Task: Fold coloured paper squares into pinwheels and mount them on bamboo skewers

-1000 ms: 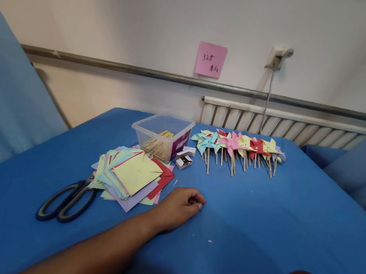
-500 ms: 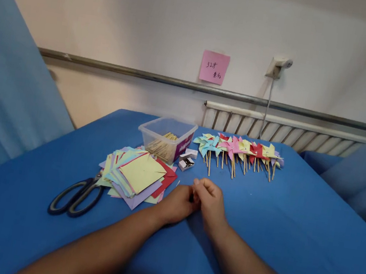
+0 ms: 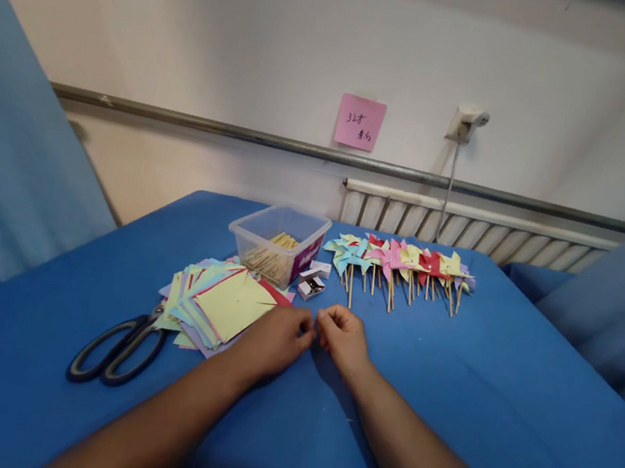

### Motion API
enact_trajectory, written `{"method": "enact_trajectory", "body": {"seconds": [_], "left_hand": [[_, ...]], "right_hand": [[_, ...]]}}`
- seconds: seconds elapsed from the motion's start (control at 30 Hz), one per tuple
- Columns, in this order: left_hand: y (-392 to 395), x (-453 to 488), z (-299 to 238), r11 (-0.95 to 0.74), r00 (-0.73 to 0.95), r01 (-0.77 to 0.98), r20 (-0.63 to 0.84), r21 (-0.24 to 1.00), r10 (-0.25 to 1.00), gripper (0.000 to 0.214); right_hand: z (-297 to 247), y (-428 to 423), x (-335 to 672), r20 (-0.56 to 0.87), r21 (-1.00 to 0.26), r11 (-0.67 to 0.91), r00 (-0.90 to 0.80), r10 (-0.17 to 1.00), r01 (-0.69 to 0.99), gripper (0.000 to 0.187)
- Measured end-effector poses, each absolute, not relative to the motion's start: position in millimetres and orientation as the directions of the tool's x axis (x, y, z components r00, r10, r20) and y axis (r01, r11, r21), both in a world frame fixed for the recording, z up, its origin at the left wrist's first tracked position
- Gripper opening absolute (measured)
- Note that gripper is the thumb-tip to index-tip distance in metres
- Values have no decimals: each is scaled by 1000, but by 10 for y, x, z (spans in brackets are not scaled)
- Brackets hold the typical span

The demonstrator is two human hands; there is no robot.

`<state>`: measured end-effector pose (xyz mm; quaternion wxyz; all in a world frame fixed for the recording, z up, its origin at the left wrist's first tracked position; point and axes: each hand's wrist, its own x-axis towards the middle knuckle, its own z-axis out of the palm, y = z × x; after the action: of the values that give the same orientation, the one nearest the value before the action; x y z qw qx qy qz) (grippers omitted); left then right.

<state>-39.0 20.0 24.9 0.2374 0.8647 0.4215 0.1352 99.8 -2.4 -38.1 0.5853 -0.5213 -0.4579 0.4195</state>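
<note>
Head cam: two curled hands nearly fingertip to fingertip, paper on the left.
So on my head feed, the left hand and right hand are just beside each other over the blue cloth, both with fingers bent in, and I honestly can't tell whether either one is pinching something tiny. The paper, a messy coloured pile, sits left of them; my left hand covers its near right edge from here, can't say if it's touching. Scissors poke their blades toward the pile's left side. Behind it there's a clear tub of sticks, with an open small box just beside, and the pinwheels lie bunched to the right.
</note>
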Motion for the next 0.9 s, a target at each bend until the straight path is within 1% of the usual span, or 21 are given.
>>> {"method": "enact_trajectory", "body": {"seconds": [0.1, 0.17, 0.2, 0.27, 0.3, 0.43, 0.57, 0.7, 0.8, 0.9], "left_hand": [[304, -654, 439, -452, 455, 829, 73, 328, 888, 23], [365, -823, 489, -448, 433, 875, 118, 181, 893, 28], [386, -892, 489, -439, 427, 890, 115, 123, 897, 30], [413, -989, 461, -430, 427, 900, 56, 70, 902, 34], [419, -1015, 443, -427, 424, 903, 55, 54, 904, 34], [438, -1030, 422, -406, 404, 913, 56, 28, 913, 35], [479, -1033, 443, -360, 359, 930, 27, 73, 933, 44], [525, -1065, 418, -338, 335, 934, 44, 115, 941, 53], [544, -1073, 411, -341, 337, 930, 53, 135, 940, 53], [533, -1056, 455, -305, 303, 939, 34, 162, 952, 45]], "right_hand": [[-426, -12, 982, 82, -997, 83, 212, 974, 5, 32], [-438, -9, 969, 77, -997, 78, 209, 975, 6, 30], [-439, -9, 963, 76, -997, 77, 207, 975, 7, 28], [-437, -12, 952, 77, -997, 77, 204, 976, 9, 27], [-434, -15, 946, 77, -997, 77, 202, 976, 11, 26], [-415, -46, 914, 75, -997, 74, 188, 979, 13, 25], [-402, -80, 877, 76, -997, 73, 164, 984, 29, 23], [-417, -78, 856, 73, -996, 66, 140, 987, 56, 20], [-431, -70, 856, 71, -995, 60, 131, 989, 83, 18], [-437, -77, 857, 68, -994, 58, 110, 992, 98, 17]]}}
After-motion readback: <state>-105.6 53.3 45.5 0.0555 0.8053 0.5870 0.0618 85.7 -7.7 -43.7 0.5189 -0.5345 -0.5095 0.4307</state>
